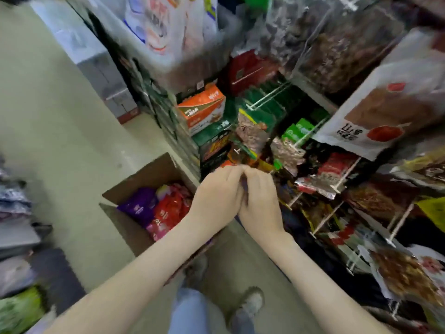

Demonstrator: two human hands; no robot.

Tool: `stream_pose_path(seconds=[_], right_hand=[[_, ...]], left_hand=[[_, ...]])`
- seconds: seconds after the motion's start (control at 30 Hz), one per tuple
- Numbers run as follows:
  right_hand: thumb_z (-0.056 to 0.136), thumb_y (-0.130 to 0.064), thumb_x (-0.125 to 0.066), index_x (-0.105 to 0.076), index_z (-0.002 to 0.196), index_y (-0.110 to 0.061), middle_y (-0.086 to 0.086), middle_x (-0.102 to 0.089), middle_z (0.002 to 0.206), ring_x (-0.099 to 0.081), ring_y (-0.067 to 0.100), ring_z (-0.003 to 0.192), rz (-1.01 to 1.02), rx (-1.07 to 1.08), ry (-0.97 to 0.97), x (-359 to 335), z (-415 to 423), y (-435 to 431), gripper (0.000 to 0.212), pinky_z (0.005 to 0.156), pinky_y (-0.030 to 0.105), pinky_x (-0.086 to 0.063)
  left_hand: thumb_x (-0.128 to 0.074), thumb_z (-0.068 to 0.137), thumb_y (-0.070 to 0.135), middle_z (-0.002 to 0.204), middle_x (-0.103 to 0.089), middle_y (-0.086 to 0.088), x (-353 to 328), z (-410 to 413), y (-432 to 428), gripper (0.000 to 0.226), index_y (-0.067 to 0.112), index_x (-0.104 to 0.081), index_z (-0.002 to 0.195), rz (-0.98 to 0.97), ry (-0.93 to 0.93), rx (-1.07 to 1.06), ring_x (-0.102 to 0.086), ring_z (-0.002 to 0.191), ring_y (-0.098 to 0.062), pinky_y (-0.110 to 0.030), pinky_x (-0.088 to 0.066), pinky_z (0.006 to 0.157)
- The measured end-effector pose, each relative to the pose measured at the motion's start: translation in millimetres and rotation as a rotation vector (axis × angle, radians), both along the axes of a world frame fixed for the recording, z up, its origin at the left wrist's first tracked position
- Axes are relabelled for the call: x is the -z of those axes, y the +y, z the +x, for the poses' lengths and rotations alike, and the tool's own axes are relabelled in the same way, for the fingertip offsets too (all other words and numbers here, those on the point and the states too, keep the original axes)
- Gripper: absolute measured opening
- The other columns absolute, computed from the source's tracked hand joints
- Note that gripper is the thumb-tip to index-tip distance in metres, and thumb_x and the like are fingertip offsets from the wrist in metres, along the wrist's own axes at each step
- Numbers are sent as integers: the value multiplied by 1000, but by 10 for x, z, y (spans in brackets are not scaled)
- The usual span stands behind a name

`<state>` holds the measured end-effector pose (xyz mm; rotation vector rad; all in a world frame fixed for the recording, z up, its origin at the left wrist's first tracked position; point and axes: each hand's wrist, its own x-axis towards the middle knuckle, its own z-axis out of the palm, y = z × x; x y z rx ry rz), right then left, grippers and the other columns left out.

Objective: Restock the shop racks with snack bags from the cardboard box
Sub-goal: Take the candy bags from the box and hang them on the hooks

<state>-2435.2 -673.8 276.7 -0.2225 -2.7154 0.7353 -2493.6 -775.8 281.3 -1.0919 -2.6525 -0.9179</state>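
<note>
Left hand [218, 196] and right hand [260, 201] grip a barely visible purple snack bag [244, 189] beside the open brown cardboard box [149, 169], where crowded white wire rack pegs [346, 174] could snag it.

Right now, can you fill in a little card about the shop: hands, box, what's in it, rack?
left hand: fingers curled, against the other hand
right hand: fingers curled too
grip: something dark between them, too blurry to name
box: open, on the floor, left of the hands
in the box: purple bag, red bags
rack: snack bags hanging on it, just past the hands
</note>
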Motion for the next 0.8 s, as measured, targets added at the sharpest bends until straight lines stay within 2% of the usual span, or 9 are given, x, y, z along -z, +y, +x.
stream_pose_path(seconds=[0.13, 0.23, 0.43, 0.53, 0.6, 0.67, 0.73, 0.77, 0.8], right_hand=[[73, -4, -53, -60, 114, -2, 13, -63, 98, -60, 35, 87, 22, -82, -299, 1050, -501, -527, 41, 76, 40, -52], [68, -1, -55, -62, 110, -2, 12, -65, 93, -62, 35, 82, -5, -123, -438, 1895, -695, -799, 43, 73, 37, -52], [78, -2, -57, -56, 122, -5, 12, -60, 105, -55, 33, 99, -76, -141, -638, 3441, -814, -1100, 45, 86, 40, -45], [80, 1, -58, -54, 126, -4, 14, -58, 111, -52, 34, 107, -111, -138, -738, 4033, -856, -1169, 47, 94, 40, -40], [81, 1, -57, -51, 129, -3, 15, -56, 118, -49, 34, 114, -146, -150, -786, 4327, -913, -1183, 48, 100, 41, -37], [85, -2, -55, -48, 133, -6, 13, -53, 125, -45, 31, 120, -142, -159, -828, 4551, -979, -1182, 48, 104, 39, -35], [88, -3, -53, -47, 133, -9, 10, -50, 129, -41, 27, 124, -173, -143, -838, 4718, -1039, -1161, 46, 106, 35, -31], [87, -3, -53, -47, 132, -9, 10, -50, 129, -41, 27, 124, -197, -131, -837, 4773, -1070, -1150, 46, 106, 34, -31], [87, -2, -53, -48, 131, -8, 10, -50, 129, -40, 27, 124, -225, -122, -841, 4816, -1098, -1142, 45, 106, 33, -30]], left_hand=[[-47, 89, 16, 94, -60, -9, 1121, -399, -718, 16, 10, -56, 101, -263, -446, -205, -60, 89, -31, -41, -46, 72], [-48, 92, 20, 110, -58, -7, 1959, -487, -1121, 24, 13, -49, 115, -424, -700, -343, -55, 106, -27, -37, -42, 84], [-45, 93, 17, 128, -51, -13, 3613, -427, -1528, 45, 9, -36, 137, -521, -1072, -626, -52, 116, -31, -39, -41, 93], [-50, 90, 16, 133, -49, -20, 4237, -525, -1600, 56, 4, -32, 142, -356, -1229, -873, -49, 120, -36, -38, -39, 97], [-57, 88, 22, 126, -56, -19, 4643, -685, -1633, 54, 9, -40, 138, -119, -1375, -1128, -54, 116, -37, -39, -43, 97], [-68, 76, 27, 116, -64, -16, 5086, -791, -1659, 59, 16, -49, 131, 185, -1474, -1255, -62, 104, -36, -46, -48, 94], [-67, 73, 17, 108, -66, -14, 5408, -904, -1655, 55, 15, -52, 126, 460, -1500, -1358, -66, 91, -31, -45, -55, 84], [-60, 81, 8, 102, -65, -14, 5466, -989, -1627, 41, 12, -52, 122, 551, -1498, -1404, -67, 78, -25, -32, -57, 70], [-52, 89, 1, 89, -63, -13, 5511, -1071, -1614, 25, 11, -54, 111, 524, -1505, -1442, -63, 61, -17, -19, -51, 52]])
